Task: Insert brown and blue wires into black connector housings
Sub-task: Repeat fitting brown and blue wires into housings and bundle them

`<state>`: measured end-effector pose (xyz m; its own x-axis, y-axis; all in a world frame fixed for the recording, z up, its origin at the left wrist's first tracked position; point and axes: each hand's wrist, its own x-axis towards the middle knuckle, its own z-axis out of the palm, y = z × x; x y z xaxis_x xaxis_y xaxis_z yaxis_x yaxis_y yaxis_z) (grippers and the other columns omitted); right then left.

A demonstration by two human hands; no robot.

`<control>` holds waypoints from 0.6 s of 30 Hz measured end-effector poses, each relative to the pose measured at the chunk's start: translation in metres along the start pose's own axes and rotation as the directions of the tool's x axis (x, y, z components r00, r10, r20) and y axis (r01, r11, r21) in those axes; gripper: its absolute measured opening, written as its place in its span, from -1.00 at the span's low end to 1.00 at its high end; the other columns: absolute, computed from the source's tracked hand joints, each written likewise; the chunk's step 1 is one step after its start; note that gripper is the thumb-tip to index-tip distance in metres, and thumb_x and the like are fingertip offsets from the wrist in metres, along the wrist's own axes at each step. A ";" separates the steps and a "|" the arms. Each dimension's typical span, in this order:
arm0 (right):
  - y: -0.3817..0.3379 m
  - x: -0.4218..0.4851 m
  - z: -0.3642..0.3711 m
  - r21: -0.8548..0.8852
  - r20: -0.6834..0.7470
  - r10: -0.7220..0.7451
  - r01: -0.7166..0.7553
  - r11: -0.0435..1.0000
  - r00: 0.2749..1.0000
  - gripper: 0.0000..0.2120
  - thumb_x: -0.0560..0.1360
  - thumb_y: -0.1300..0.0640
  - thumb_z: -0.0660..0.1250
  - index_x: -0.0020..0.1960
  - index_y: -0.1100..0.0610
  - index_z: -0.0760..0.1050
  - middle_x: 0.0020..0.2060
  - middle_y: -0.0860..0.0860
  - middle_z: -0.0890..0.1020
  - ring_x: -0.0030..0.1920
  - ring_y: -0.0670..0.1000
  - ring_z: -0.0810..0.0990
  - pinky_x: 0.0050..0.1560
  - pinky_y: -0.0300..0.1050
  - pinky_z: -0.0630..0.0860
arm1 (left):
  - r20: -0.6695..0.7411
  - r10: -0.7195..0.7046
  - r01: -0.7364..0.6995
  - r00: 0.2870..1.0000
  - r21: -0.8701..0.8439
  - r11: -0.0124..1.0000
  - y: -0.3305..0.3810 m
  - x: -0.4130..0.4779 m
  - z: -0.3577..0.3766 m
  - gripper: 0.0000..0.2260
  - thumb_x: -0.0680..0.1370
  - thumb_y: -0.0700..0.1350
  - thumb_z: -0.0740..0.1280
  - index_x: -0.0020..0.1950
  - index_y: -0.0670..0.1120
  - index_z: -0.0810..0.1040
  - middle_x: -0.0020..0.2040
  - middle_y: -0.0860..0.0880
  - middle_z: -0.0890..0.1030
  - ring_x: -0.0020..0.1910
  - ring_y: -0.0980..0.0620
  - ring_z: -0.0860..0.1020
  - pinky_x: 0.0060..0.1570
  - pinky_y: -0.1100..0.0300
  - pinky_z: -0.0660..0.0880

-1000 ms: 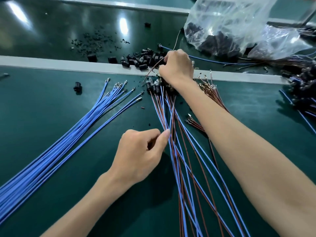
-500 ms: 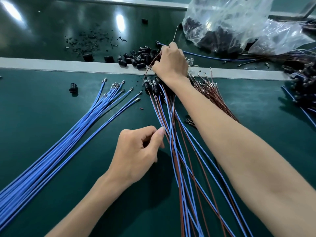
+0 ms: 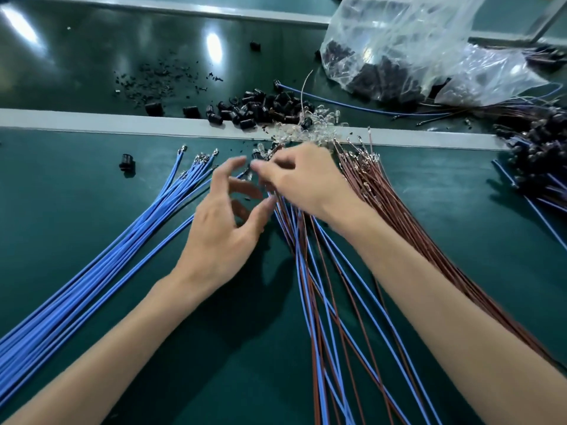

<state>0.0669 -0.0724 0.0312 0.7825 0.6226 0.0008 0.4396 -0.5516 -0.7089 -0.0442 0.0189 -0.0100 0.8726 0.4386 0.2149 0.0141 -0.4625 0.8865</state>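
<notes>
- While the left hand [image 3: 221, 228] hovers over the green counter [image 3: 61, 216] with its fingers spread and loosely curved, thumb and forefinger apart and nothing between them, the right hand [image 3: 306, 185] sits just beside it, knuckles up.
- On the right hand, the fingers [image 3: 267, 176] curl down at the far ends of the mixed brown and blue wires [image 3: 325, 302]. Motion blur hides the tips, so I cannot tell whether they pinch anything.
- These mixed wires fan out toward the near edge, between the two forearms.
- A sheaf of loose blue wires [image 3: 122, 256] lies to the left, its metal-tipped ends pointing away from the person.
- A sheaf of loose brown wires [image 3: 399, 216] lies to the right, partly under the right forearm.
- Behind the pale strip [image 3: 92, 122] that crosses the counter lies a heap of black connector housings [image 3: 260, 107].
- A lone housing [image 3: 126, 161] sits on the near side, close to the blue tips.
- At the far right lies a clear plastic bag [image 3: 414, 41] with dark parts inside.
- At the right edge lies a dark tangle of wires [image 3: 540, 154].
</notes>
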 end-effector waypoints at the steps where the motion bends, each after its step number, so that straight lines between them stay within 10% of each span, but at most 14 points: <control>1: -0.001 -0.005 0.004 0.000 0.014 0.000 0.000 1.000 1.000 -0.70 0.49 -0.05 0.33 -0.32 0.10 0.57 -0.45 -0.04 0.57 -0.38 -0.05 0.47 -0.33 -0.18 0.37 | 0.008 0.026 -0.027 1.000 0.048 0.999 -0.001 0.006 0.000 -0.64 0.54 -0.10 0.35 0.30 0.05 0.34 -0.16 0.16 0.55 -0.30 0.07 0.59 -0.22 0.19 0.54; 7: 0.009 -0.016 -0.015 -0.059 0.103 0.000 0.007 0.998 0.995 -0.62 0.43 -0.21 0.35 -0.35 0.08 0.55 -0.58 -0.13 0.46 -0.49 -0.18 0.39 -0.44 -0.36 0.27 | 0.009 0.150 -0.150 0.989 0.080 0.985 -0.009 0.020 0.001 -0.89 0.61 -0.21 0.21 0.00 -0.04 0.49 -0.39 0.03 0.54 -0.46 0.11 0.53 -0.37 0.23 0.49; 12: 0.036 -0.016 -0.054 -0.555 -0.055 0.190 -0.189 0.810 0.980 -0.68 0.33 -0.20 0.48 -0.06 0.00 0.61 -0.09 0.05 0.64 -0.04 0.10 0.57 -0.08 -0.14 0.38 | 0.043 0.028 -0.023 0.999 -0.113 0.993 -0.012 0.020 0.000 -0.77 0.64 -0.25 0.15 -0.04 0.01 0.51 -0.34 0.00 0.55 -0.43 0.04 0.52 -0.39 0.33 0.43; 18: 0.037 -0.013 -0.052 -0.552 0.004 0.312 -0.258 0.793 0.950 -0.74 0.35 -0.09 0.50 -0.04 0.01 0.63 -0.07 0.08 0.59 -0.12 0.10 0.42 -0.07 -0.10 0.35 | 0.067 0.063 -0.051 0.996 -0.169 0.984 -0.011 0.017 -0.002 -0.83 0.59 -0.17 0.16 -0.03 0.03 0.52 -0.32 0.03 0.56 -0.41 0.05 0.52 -0.36 0.36 0.42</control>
<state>0.0958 -0.1296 0.0417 0.8787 0.4218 -0.2234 0.3902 -0.9044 -0.1725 -0.0307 0.0331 -0.0157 0.9027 0.3555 0.2425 -0.1132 -0.3475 0.9308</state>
